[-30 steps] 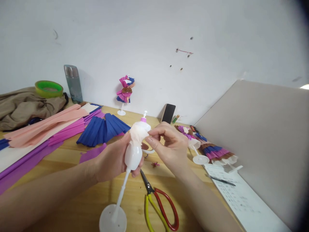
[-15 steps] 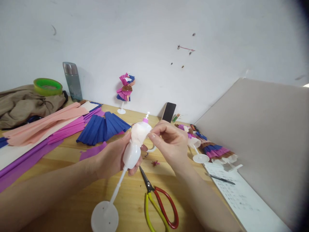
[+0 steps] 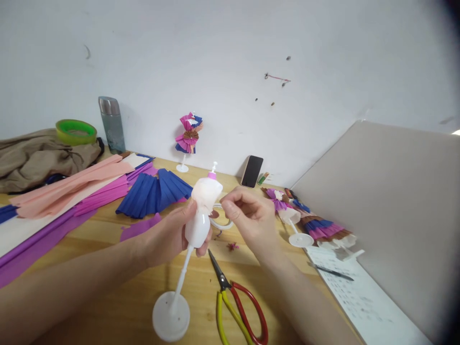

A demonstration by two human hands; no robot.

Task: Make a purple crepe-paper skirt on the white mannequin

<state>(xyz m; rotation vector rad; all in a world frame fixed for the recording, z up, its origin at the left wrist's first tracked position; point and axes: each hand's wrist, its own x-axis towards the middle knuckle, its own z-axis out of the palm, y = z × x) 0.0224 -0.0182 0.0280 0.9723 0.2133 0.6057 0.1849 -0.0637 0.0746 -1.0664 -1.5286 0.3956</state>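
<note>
My left hand (image 3: 167,239) is wrapped around the waist of a small white mannequin (image 3: 197,231), which tilts on its thin stand with the round base toward me. Pale peach material (image 3: 204,192) covers the mannequin's chest, and a pink band (image 3: 212,176) rings its neck. Just right of the chest, my right hand (image 3: 251,223) is closed in a pinch, a small gap away from the figure. Whatever its fingertips hold, if anything, is too small to make out. Behind the hands lies a white ring-shaped roll (image 3: 225,226), partly hidden.
Scissors (image 3: 224,285) with red and yellow handles lie in front. Pleated blue paper (image 3: 154,194) and coloured sheets (image 3: 72,191) spread on the left. A dressed mannequin (image 3: 189,136) and a phone (image 3: 252,171) stand by the wall. At right are a pen (image 3: 334,272) and written paper (image 3: 354,297).
My right hand's fingertips have drawn slightly away from the mannequin's chest. The mannequin stands a little more upright, its base shifted right. The whole view has shifted slightly.
</note>
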